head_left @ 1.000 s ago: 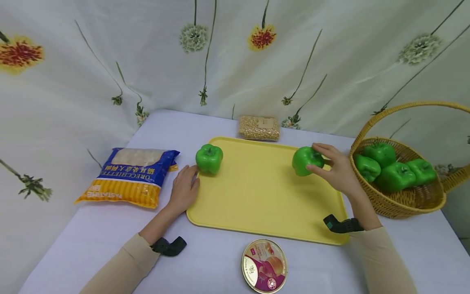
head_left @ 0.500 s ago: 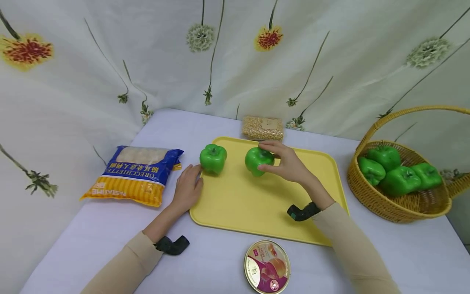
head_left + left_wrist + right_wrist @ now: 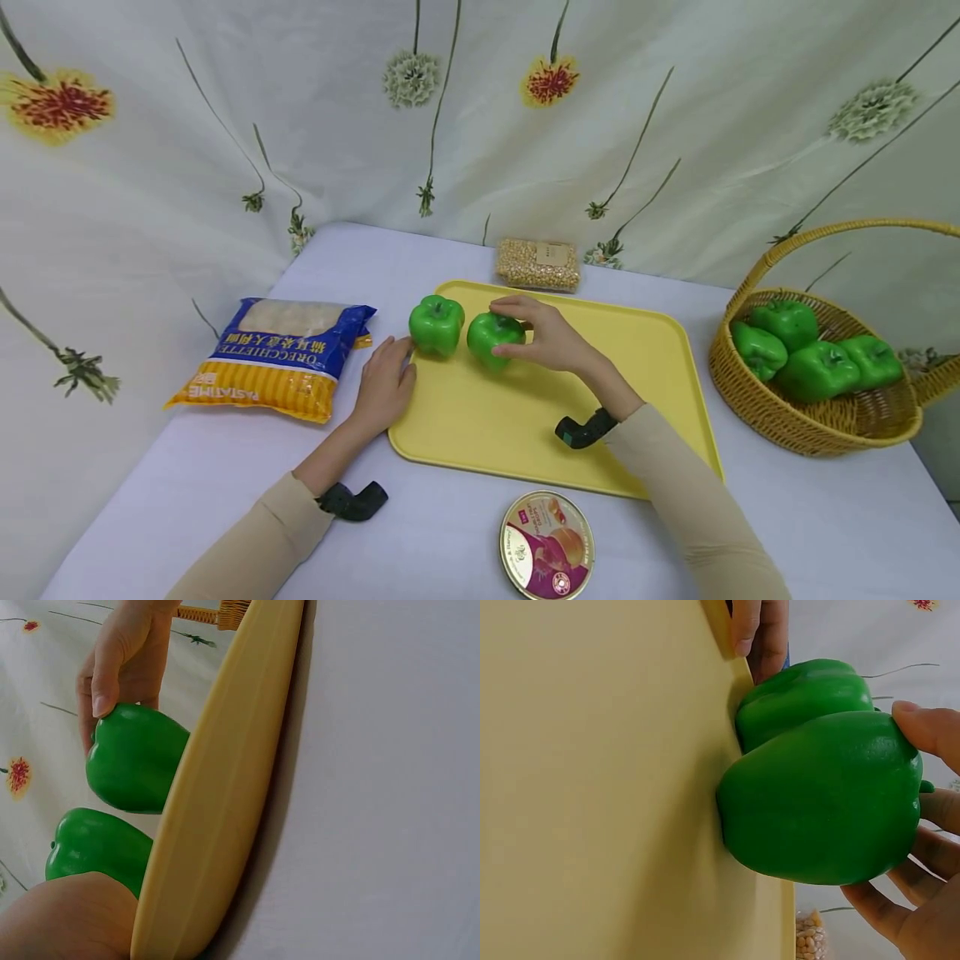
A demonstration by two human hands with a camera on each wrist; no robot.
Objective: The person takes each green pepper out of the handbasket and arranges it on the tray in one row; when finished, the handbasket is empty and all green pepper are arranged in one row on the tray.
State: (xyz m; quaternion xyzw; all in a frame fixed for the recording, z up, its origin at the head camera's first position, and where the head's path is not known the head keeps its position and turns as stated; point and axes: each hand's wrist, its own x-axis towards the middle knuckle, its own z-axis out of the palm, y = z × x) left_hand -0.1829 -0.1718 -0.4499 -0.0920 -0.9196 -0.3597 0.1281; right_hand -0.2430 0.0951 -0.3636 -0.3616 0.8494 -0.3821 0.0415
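My right hand (image 3: 542, 335) holds a green bell pepper (image 3: 495, 340) between thumb and fingers near its stem end, low over the yellow tray (image 3: 570, 417). Whether its base touches the tray I cannot tell. Just left of it, another green bell pepper (image 3: 437, 325) stands upright inside the tray's left edge. From the right wrist view, the held pepper (image 3: 825, 799) partly covers the standing pepper (image 3: 802, 694). My left hand (image 3: 384, 385) rests at the tray's left rim, its fingertips beside the standing pepper and its fingers loosely bent.
A wicker basket (image 3: 723, 375) with several green bell peppers and a tall handle stands right of the tray. Left lies a blue and orange pasta bag (image 3: 273, 358). Behind the tray sits a pack of pale grains (image 3: 525, 265). A round tin (image 3: 547, 546) stands in front.
My right hand has carried the bell pepper leftward across the tray, from its right side to beside the standing one. My left hand has stayed at the rim. The head view has shifted slightly.
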